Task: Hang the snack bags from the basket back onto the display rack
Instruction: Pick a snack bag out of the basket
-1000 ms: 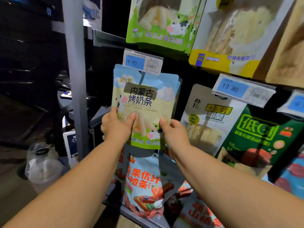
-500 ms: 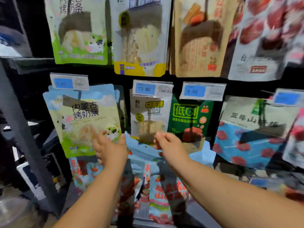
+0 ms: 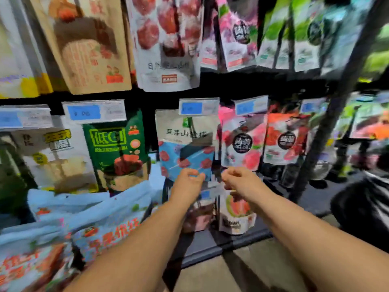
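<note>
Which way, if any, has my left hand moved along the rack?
Yes, rightward: the left hand was left of the green bag, now right of it.

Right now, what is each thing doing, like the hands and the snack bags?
Left hand: fingers loosely curled, holding nothing.
Right hand: fingers loosely curled, holding nothing.
Blue hawthorn bag: hanging upright on its peg, just behind the left hand.
Green bag: hanging upright.
Pink-and-white bag: hanging upright.
Light blue bags: tilted, too blurred to tell if they are hung.
</note>
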A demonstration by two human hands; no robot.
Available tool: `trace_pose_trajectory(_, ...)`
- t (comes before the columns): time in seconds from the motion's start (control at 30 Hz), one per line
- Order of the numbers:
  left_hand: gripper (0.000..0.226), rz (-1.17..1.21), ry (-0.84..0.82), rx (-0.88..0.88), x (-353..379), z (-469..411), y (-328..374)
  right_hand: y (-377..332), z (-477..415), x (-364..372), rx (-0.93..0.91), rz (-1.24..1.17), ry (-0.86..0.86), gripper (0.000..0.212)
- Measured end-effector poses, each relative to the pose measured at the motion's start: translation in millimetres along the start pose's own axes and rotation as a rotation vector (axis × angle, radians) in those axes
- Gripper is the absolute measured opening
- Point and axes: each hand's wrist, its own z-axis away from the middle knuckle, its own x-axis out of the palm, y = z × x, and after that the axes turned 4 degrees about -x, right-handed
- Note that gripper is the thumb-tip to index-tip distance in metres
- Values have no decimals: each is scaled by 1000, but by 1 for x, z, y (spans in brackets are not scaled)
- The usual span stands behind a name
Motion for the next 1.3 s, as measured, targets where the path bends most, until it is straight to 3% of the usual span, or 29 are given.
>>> trace_pose_trajectory(0.13,13,-51,-218,91,88,14,40,26,15,-90,92,57,146,14)
trace_pose_trajectory(0.37,29,-108,-521,231,222,53,103,49,70,-222,132,150,443,25)
trace_pose_trajectory(0.5,28,-159,-679,327,280,88,135,66,116,-286,187,205,583,11)
trace_pose_trajectory(0.6,17,-210,-676,380,316,106,153,71,149,-325,216,252,648,3)
trace_pose_trajectory(0.77,23,-365,-419,530,353,114,178,68,189,-378,170,361,795,3)
trace_pose_trajectory(0.83,25,-391,-453,584,366,117,187,67,200,-396,197,393,830,4)
trace_pose_trajectory(0.97,37,-405,-676,555,394,128,204,82,207,-425,373,500,770,11)
trace_pose_trajectory(1.13,53,-519,-831,520,417,146,213,89,201,-423,690,636,455,45)
trace_pose_trajectory(1.3,49,-504,-848,484,425,152,216,94,195,-419,706,644,408,47)
